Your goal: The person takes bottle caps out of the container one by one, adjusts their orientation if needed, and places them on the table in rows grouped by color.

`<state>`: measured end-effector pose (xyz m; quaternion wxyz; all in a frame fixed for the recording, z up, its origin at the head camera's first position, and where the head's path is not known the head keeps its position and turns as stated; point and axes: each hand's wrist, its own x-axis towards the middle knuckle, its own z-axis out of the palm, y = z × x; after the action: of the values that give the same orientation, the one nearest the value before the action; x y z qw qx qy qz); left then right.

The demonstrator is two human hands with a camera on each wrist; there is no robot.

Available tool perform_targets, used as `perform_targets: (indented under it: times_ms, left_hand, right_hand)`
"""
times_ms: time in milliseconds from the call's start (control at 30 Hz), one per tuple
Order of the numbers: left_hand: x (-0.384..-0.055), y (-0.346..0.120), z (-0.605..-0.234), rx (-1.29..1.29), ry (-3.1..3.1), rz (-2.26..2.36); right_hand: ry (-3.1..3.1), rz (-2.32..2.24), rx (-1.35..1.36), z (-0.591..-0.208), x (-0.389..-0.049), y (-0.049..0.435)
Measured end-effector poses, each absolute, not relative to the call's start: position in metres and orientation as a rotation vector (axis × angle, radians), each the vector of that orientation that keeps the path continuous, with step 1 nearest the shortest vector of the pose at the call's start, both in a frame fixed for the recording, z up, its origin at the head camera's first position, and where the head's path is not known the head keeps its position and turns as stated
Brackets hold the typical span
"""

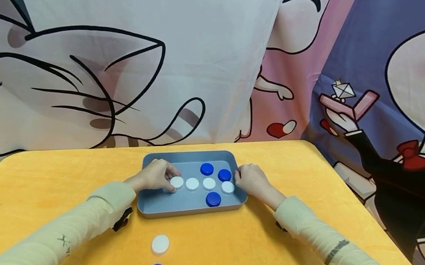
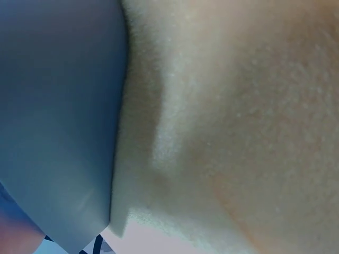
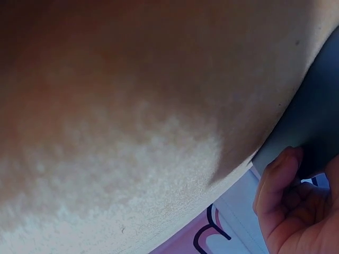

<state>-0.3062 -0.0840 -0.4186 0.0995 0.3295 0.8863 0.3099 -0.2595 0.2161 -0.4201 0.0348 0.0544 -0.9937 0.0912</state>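
Cream sleeve [image 1: 46, 248] nearest; left grip [image 1: 156, 175] pinches a round white disc [image 1: 177, 183], right grip [image 1: 251, 179] holds the shallow blue-grey tray [image 1: 165, 202].

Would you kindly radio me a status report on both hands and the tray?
Left hand pinching leftmost white disc in tray. Right hand gripping tray's right rim. No obstruction visible.

Blue-grey tray [image 1: 182, 204]: free passage over its near-left floor; left rim barred by left hand [image 1: 155, 176], right rim by right hand [image 1: 253, 179], middle-to-right floor by white discs [image 1: 192, 184] and blue discs [image 1: 213, 199] (two loose discs [image 1: 160, 244] stand nearer, on the table [image 1: 225, 257]).
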Motion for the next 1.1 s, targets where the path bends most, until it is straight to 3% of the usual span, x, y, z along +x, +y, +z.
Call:
perform_targets:
  times_ms: [1100]
  left_hand:
    - [-0.278,-0.087,-0.379,0.938,2.700,0.991]
  right_hand:
    - [-3.056,0.244,0.170,-0.421,-0.259,0.215]
